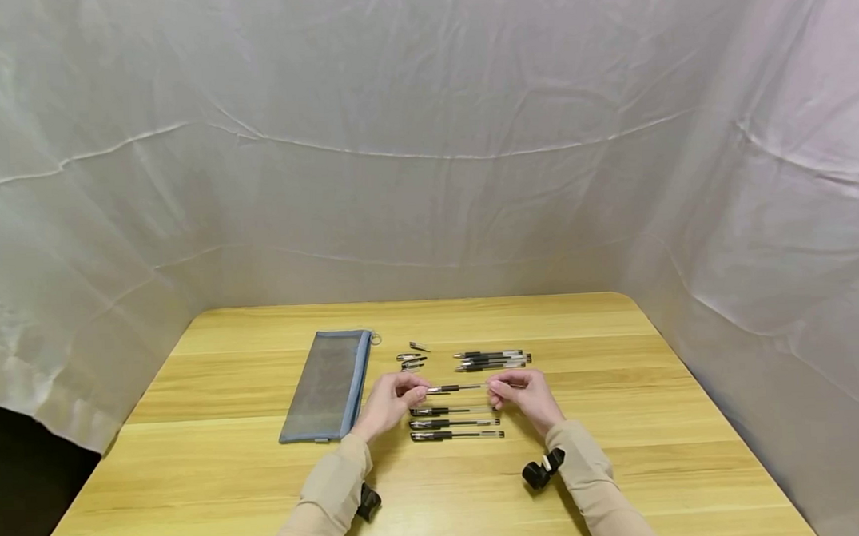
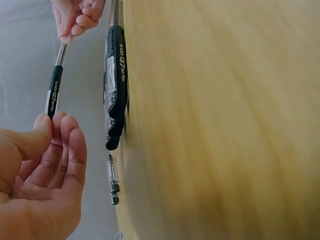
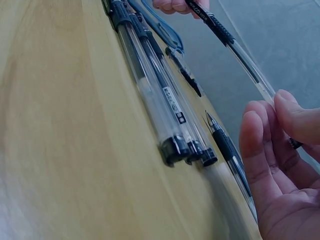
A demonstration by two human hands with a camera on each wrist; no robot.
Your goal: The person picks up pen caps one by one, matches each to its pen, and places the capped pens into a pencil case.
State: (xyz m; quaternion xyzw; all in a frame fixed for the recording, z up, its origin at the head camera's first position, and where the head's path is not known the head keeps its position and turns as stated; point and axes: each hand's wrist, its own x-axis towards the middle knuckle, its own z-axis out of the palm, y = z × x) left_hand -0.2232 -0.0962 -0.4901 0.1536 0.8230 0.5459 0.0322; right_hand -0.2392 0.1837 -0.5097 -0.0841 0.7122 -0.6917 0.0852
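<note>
A clear gel pen with a black grip [image 1: 458, 387] is held level above the table between both hands. My left hand [image 1: 388, 402] pinches its capped end between thumb and fingers. At the clear rear end, my right hand [image 1: 523, 397] pinches the barrel. In the left wrist view the grip [image 2: 54, 90] shows printed lettering. Nearer me, three capped gel pens [image 1: 451, 423] lie side by side on the table. Beyond the held pen lie several uncapped pens [image 1: 493, 360], tips pointing left. Several loose pen caps [image 1: 410, 360] lie to their left.
A grey mesh pouch with blue edging [image 1: 327, 384] lies flat left of the pens, a ring [image 1: 376, 339] at its upper corner. The wooden table [image 1: 215, 469] is bordered by pale hanging cloth [image 1: 412, 205]. Small black devices are strapped to both wrists.
</note>
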